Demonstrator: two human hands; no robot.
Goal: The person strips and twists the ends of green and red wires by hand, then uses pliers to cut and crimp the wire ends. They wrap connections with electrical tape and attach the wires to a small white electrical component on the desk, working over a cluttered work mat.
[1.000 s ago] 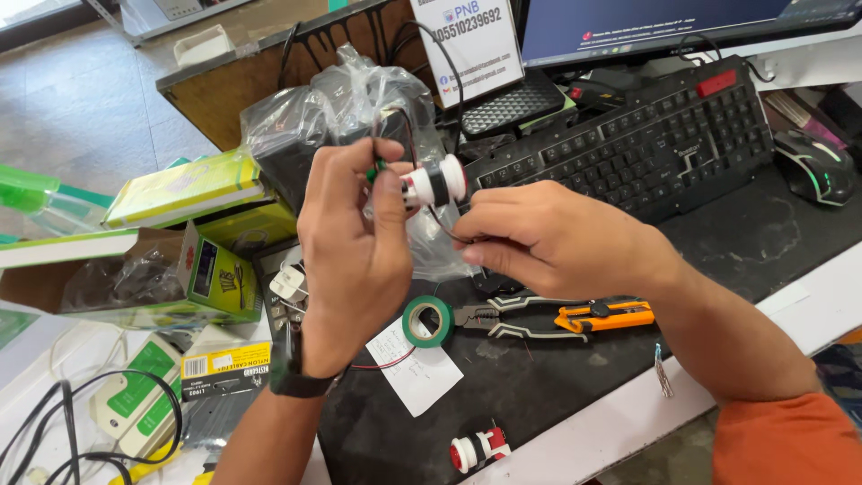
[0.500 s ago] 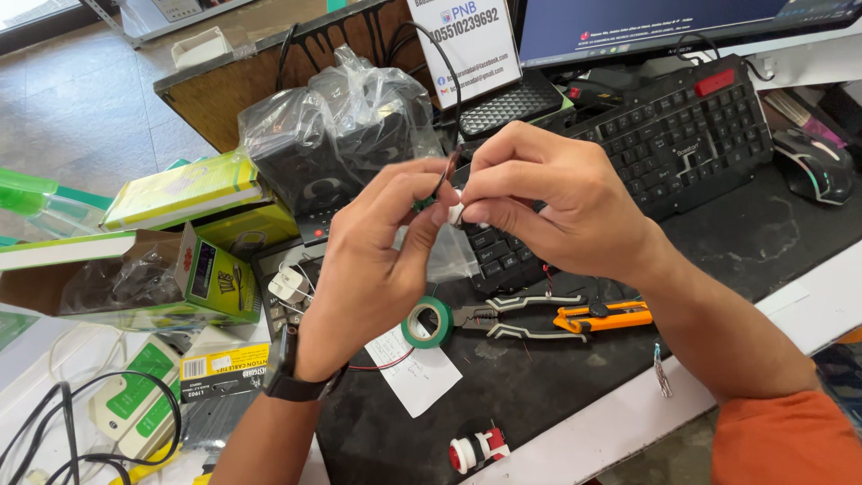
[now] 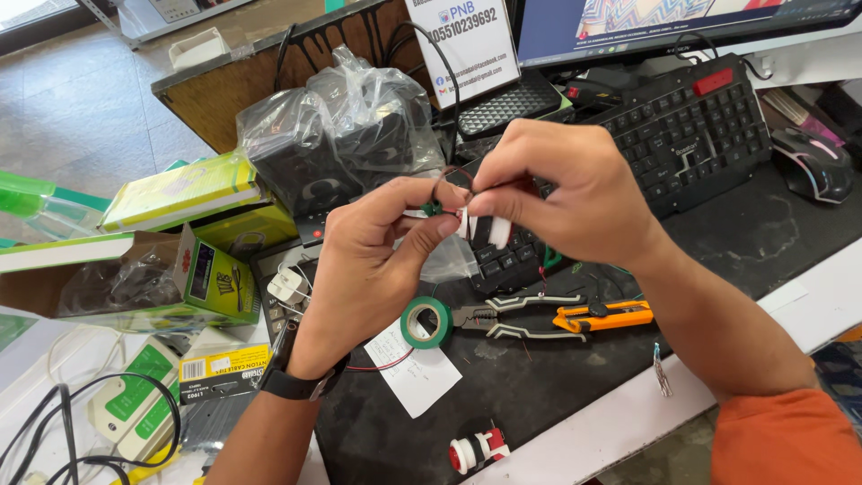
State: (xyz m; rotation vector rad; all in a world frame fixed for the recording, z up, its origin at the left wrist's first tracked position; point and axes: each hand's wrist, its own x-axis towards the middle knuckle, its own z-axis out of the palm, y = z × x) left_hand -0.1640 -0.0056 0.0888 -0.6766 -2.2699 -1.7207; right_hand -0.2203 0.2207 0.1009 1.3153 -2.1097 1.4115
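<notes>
My left hand (image 3: 377, 269) and my right hand (image 3: 566, 193) meet above a black desk mat (image 3: 539, 395). Together they pinch a small white part with thin wires (image 3: 480, 224), mostly hidden by my fingers. A green bit shows at my left fingertips. A red wire loops up between the hands and another hangs down below my right hand. Under the hands lie a roll of green tape (image 3: 426, 321), a pair of pliers (image 3: 521, 316) and an orange utility knife (image 3: 603, 316).
A black keyboard (image 3: 691, 135) and a mouse (image 3: 815, 163) lie at the right. Black speakers in plastic bags (image 3: 341, 135) stand behind the hands. Green and yellow boxes (image 3: 180, 242) crowd the left. A red and white connector (image 3: 476, 447) and a paper slip (image 3: 413, 373) lie near the front edge.
The white connector was in plain view a second ago; my hands have since closed together over it and now pinch it between the fingertips.
</notes>
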